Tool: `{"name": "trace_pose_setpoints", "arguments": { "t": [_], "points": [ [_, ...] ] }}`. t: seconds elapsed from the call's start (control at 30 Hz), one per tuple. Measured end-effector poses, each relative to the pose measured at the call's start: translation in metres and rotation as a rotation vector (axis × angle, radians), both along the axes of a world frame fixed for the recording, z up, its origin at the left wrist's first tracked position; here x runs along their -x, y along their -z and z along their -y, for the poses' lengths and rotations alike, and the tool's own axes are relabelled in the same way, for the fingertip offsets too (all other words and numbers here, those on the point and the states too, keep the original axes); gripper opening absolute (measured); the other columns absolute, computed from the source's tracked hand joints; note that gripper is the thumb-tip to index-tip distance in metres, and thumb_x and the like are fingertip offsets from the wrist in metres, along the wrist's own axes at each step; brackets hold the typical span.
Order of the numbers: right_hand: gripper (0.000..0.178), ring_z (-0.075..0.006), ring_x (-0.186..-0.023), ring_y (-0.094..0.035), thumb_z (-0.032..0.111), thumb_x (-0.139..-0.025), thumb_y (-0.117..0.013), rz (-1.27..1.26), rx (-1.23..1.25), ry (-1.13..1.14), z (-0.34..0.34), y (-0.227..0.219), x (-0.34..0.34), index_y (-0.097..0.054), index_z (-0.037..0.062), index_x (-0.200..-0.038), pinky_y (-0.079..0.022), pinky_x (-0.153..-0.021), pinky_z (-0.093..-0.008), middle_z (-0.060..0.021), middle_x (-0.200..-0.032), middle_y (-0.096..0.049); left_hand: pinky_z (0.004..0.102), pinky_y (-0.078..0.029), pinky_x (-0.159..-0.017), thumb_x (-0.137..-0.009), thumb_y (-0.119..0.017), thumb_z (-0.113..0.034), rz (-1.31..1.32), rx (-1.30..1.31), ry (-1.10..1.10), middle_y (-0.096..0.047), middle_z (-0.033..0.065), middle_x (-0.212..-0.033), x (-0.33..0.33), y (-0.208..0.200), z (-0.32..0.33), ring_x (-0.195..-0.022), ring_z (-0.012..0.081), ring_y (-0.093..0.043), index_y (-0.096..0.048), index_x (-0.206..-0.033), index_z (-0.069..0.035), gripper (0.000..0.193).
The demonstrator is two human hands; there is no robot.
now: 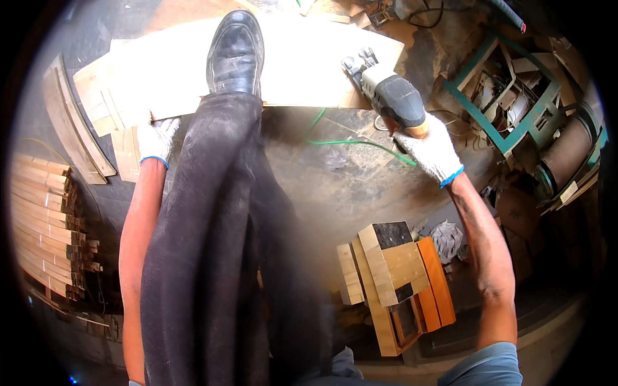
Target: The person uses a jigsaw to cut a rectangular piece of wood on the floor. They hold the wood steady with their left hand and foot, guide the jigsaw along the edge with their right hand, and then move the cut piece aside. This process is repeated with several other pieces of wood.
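A pale curved board (302,64), washed out by bright light, lies in front of me with my black shoe (235,51) planted on it. My left hand (158,138), in a white glove with a blue cuff, grips the board's near edge left of my leg; its fingertips are partly hidden. At the board's right end, my gloved right hand (432,147) is closed around the rear of a grey and black jigsaw (396,96). The jigsaw's front end rests over the board's near right edge. A green cord (360,141) runs across the floor below the board.
Stacked wooden strips (42,225) stand at the left, near a curved wooden piece (74,122). A green metal frame (499,138) with scraps inside lies at right. Wooden blocks (393,270) are piled near my right side, beside a crumpled grey cloth (446,239).
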State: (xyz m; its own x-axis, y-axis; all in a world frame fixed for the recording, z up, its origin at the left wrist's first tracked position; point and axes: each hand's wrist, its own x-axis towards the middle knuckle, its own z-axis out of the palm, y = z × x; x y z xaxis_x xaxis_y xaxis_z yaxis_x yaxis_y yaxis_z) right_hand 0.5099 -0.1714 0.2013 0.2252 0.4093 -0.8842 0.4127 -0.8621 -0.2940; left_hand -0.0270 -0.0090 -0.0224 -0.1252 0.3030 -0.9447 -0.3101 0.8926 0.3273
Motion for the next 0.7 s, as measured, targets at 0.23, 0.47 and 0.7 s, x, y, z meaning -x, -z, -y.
{"name": "trace_pose_setpoints", "arguments": {
  "t": [0.23,0.47,0.7],
  "points": [
    [0.045,-0.0154,-0.102,-0.066,0.008,-0.085,-0.078,-0.038,0.074,-0.178,-0.022,-0.006,-0.013,-0.064,0.0021,-0.127,-0.054,-0.094,-0.0330,-0.0102,-0.112,-0.073,0.0595,-0.035,-0.119,-0.107,-0.049,-0.049,-0.049,0.037,-0.037,-0.035,0.0254,-0.160,-0.006,-0.002,-0.005,-0.146,0.0458,-0.039,-0.026,-0.160,-0.007,0.071],
    [0.050,-0.0173,-0.101,-0.067,0.004,-0.083,-0.077,-0.117,0.009,-0.301,-0.033,-0.006,-0.029,-0.062,0.0022,-0.131,-0.054,-0.095,-0.0343,-0.0118,-0.112,-0.074,0.0600,-0.035,-0.119,-0.109,-0.045,-0.045,-0.084,0.028,-0.038,-0.037,0.0261,-0.158,-0.026,-0.020,-0.007,-0.146,0.0460,-0.038,-0.027,-0.159,-0.007,0.065],
    [0.053,-0.0256,-0.101,-0.070,0.009,-0.082,-0.078,-0.108,-0.016,-0.477,-0.034,0.004,-0.045,-0.062,0.0027,-0.132,-0.054,-0.094,-0.0376,-0.0168,-0.113,-0.074,0.0597,-0.038,-0.117,-0.109,-0.045,-0.045,-0.121,0.063,-0.029,-0.042,0.0231,-0.156,-0.026,-0.023,-0.010,-0.144,0.0438,-0.043,-0.032,-0.156,-0.007,0.062]
  ]
}}
